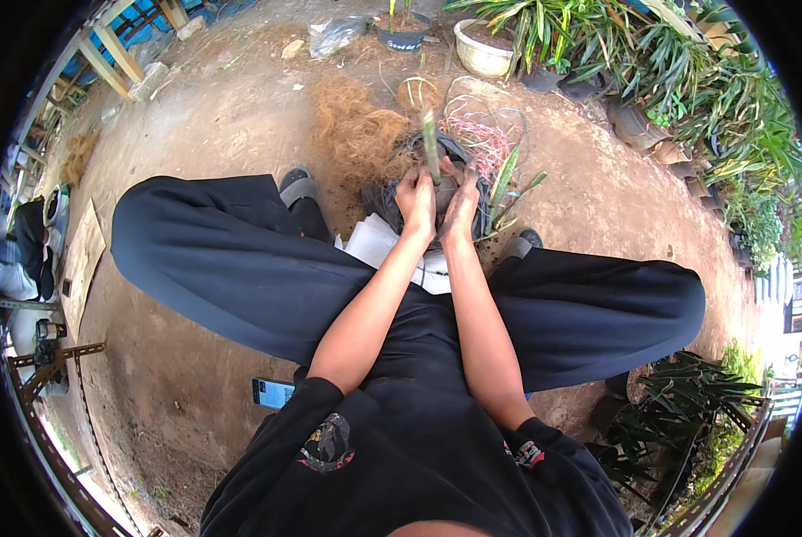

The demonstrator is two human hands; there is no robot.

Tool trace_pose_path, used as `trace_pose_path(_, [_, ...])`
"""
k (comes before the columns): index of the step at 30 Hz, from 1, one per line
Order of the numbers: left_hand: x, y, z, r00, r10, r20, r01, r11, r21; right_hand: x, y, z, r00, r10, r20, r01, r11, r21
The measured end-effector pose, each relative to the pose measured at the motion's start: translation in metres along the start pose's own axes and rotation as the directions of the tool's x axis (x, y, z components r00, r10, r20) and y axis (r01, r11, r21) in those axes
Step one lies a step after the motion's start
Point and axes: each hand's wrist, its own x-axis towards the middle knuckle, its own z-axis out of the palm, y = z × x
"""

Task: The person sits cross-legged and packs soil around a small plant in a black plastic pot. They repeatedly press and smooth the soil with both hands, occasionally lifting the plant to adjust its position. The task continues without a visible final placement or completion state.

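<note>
Both my hands meet over a black plastic bag [485,208] on the ground between my feet. My left hand [415,200] is closed at the base of a green snake plant leaf [430,143], which stands upright and is slightly blurred. From the other side, my right hand [461,200], smudged with dirt, curls around the dark clump [446,191] at the plant's base. Fingers partly hide that clump, so I cannot tell its exact make-up. More green leaves [504,179] lean out at the bag's right side.
Loose brown fibre [352,125] lies left of the bag; pink string [481,139] is heaped behind it. White sheets [371,243] lie near my left foot. A dark pot [404,38] and a white pot [484,52] stand beyond. A phone [273,393] rests beside me.
</note>
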Motion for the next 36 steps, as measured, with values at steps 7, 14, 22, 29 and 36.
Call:
trace_pose_path(7, [0.004,0.006,-0.003,1.0,-0.017,0.025,0.009,0.959,0.283,0.0,-0.001,0.002,0.973,-0.233,0.003,0.219,0.91,-0.351])
trace_pose_path(14, [0.005,0.015,-0.003,0.96,0.197,0.201,-0.264,0.878,0.399,0.005,-0.018,-0.008,0.937,0.171,0.304,-0.205,0.975,0.083])
trace_pose_path(22, [-0.001,0.019,-0.002,0.776,0.589,0.228,-0.568,0.494,0.658,0.009,0.003,-0.01,0.907,0.372,0.2,-0.396,0.913,0.101])
trace_pose_path(29, [0.004,0.019,-0.003,0.814,0.578,0.062,-0.475,0.601,0.643,0.0,0.006,-0.004,0.984,0.161,0.08,-0.164,0.986,0.03])
trace_pose_path(36, [-0.002,0.0,0.002,0.999,-0.014,0.042,0.019,0.99,-0.141,-0.006,0.004,0.003,1.0,0.014,-0.028,-0.012,0.998,0.062])
